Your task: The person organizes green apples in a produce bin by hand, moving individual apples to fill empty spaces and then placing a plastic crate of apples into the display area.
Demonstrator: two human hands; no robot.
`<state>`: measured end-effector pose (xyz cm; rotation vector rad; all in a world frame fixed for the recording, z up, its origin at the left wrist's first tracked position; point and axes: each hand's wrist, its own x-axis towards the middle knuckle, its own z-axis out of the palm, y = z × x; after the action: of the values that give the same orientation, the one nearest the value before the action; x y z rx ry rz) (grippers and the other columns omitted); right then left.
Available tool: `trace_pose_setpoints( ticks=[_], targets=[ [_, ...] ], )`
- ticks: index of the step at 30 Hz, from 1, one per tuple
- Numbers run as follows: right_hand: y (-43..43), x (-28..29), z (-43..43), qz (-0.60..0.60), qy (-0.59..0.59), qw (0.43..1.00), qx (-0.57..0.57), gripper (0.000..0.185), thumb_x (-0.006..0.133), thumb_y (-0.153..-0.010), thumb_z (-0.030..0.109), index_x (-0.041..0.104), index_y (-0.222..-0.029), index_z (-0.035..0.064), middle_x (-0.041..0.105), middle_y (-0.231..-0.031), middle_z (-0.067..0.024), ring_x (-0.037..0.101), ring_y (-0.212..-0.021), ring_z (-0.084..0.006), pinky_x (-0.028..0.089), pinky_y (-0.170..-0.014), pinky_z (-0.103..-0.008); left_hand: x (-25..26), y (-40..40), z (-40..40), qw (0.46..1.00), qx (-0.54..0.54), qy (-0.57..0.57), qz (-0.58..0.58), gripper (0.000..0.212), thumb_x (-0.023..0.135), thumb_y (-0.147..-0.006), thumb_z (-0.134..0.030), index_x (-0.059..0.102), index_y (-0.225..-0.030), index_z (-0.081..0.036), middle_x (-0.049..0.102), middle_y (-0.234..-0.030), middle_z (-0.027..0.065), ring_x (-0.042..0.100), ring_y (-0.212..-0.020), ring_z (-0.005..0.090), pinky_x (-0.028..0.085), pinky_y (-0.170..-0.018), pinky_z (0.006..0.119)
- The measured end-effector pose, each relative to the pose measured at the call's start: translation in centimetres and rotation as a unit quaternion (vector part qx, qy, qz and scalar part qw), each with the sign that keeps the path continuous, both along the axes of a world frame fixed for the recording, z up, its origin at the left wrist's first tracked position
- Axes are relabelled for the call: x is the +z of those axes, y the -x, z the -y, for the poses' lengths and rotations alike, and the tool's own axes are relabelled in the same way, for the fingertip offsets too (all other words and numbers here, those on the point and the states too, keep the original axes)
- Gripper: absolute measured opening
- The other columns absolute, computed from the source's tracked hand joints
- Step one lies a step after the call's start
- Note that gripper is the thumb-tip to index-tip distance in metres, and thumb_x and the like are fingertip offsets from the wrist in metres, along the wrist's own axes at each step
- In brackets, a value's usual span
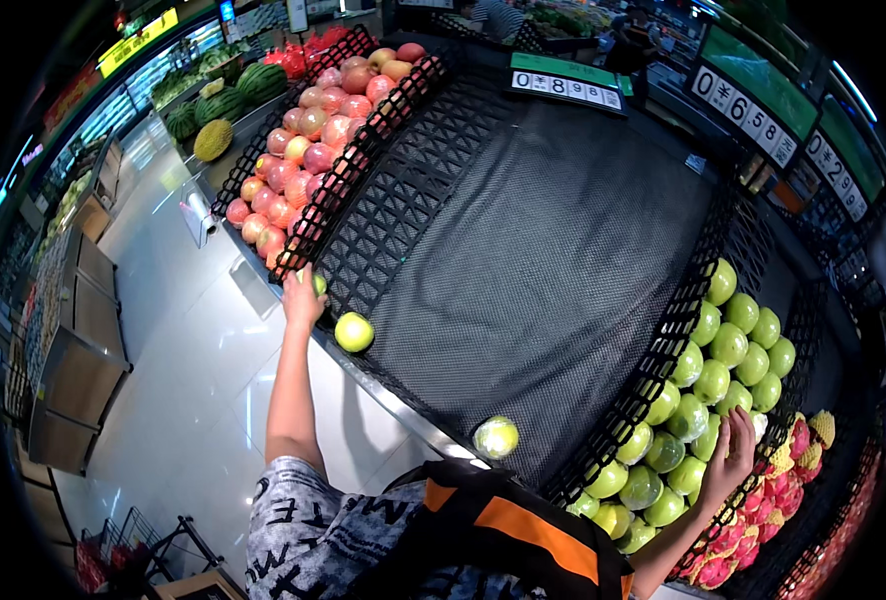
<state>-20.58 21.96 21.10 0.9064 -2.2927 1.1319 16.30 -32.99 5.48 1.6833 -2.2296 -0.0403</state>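
Note:
My left hand (303, 301) is at the front left corner of the black mat, its fingers around a green apple (319, 284) that they partly cover. Close beside it, another green apple (354, 331) rests by the stand's front edge. A third yellow-green apple (497, 437), in shiny clear wrap, sits farther right along that edge. On the right, my right hand (734, 454) reaches over a bed of wrapped green apples (689, 418). Its fingers touch or hover just above the fruit near a pale wrapped apple (759, 424); whether they grip one cannot be seen.
Black mesh dividers (368, 154) border rows of red apples (315, 157) at left. The dark mat (533, 270) covers the middle of the stand. Dragon fruit (762, 510) lie at far right. Price signs (567, 84) stand behind; a metal front rail (390, 401) runs before me.

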Motion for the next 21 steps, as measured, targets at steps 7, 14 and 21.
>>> trace_pose_setpoints(
  ticks=[7,14,21],
  targets=[
    [-2.1,-0.1,1.2,-0.048,0.033,0.998,-0.026,0.012,0.061,-0.080,0.000,0.064,-0.092,-0.0023,0.064,-0.096,-0.0146,0.061,-0.088,-0.0241,0.047,-0.079,-0.0323,-3.7,-1.7,2.6,0.997,-0.017,0.065,0.025,0.089,0.078,-0.057,-0.010,0.036,-0.133,-0.027,0.040,-0.119,0.0183,0.051,-0.105,0.0351,0.042,-0.085,0.051],
    [-6.6,-0.5,7.1,0.017,0.018,0.983,0.181,0.026,0.067,-0.078,0.009,0.062,-0.103,0.0038,0.062,-0.099,-0.0147,0.062,-0.088,-0.0282,0.051,-0.076,-0.0337,4.9,6.9,-8.9,0.938,-0.198,0.104,-0.266,0.074,0.076,-0.059,-0.010,0.042,-0.125,-0.010,0.041,-0.109,0.0156,0.047,-0.103,0.0322,0.039,-0.092,0.039],
    [-10.3,-1.8,12.1,0.061,-0.039,0.937,0.342,0.067,0.071,-0.075,0.027,0.040,-0.132,0.0088,0.036,-0.134,-0.0195,0.049,-0.114,-0.0381,0.050,-0.085,-0.0412,9.9,17.6,-27.0,0.774,-0.546,0.038,-0.317,0.082,0.078,-0.057,-0.016,0.036,-0.127,-0.006,0.038,-0.122,0.0214,0.044,-0.110,0.0390,0.041,-0.090,0.047]
  ],
)
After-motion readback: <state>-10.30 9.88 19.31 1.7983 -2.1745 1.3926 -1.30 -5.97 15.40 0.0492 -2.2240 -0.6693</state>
